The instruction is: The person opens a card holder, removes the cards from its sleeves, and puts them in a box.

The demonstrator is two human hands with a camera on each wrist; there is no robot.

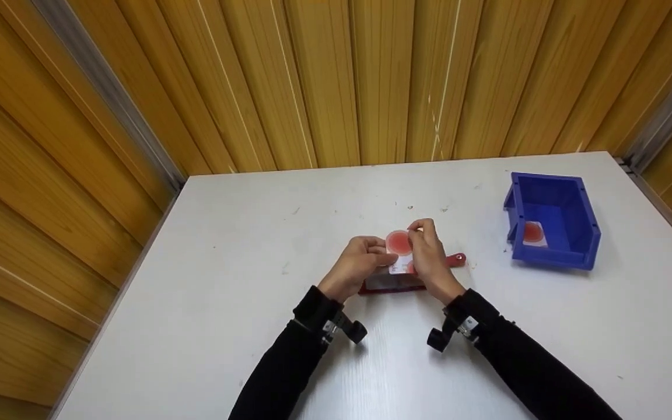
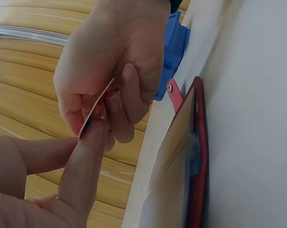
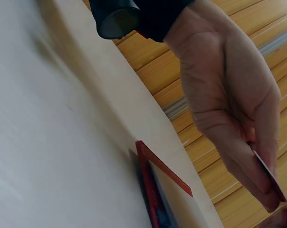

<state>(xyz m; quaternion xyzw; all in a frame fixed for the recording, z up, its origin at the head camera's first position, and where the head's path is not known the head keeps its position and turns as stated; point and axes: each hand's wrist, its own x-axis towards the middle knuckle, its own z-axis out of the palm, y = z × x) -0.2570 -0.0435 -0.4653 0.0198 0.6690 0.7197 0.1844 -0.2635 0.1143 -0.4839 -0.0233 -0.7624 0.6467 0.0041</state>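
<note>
Since both hands are busy with one card, the red wallet point(image 1: 391, 283) seems to lie unheld on the white table point(image 1: 225, 280), just below frame centre, probably placed to sit close under the work. Left to right: left hand point(image 1: 354, 265) pinches the card's left side, thumb over the lower left of the printed face, other fingers half curled, gap closed to the card's thickness. Card point(image 1: 399, 242), white with red circle, is near frame centre, above the wallet and apart from it, face toward the head camera; two-sided hold presumably steadies it. Right hand point(image 1: 431, 256) pinches the right side, thumb and finger pressed together on the edge per right wrist view; exact contact partly hidden from the head. Wallet strap point(image 1: 456, 260) pokes out right of that hand, looks unfastened, likely for access. Right part of frame: blue bin point(image 1: 555, 255), second card point(image 1: 534, 233) lying inside at its left, untouched; bin likely off to the side to give the arms room.
</note>
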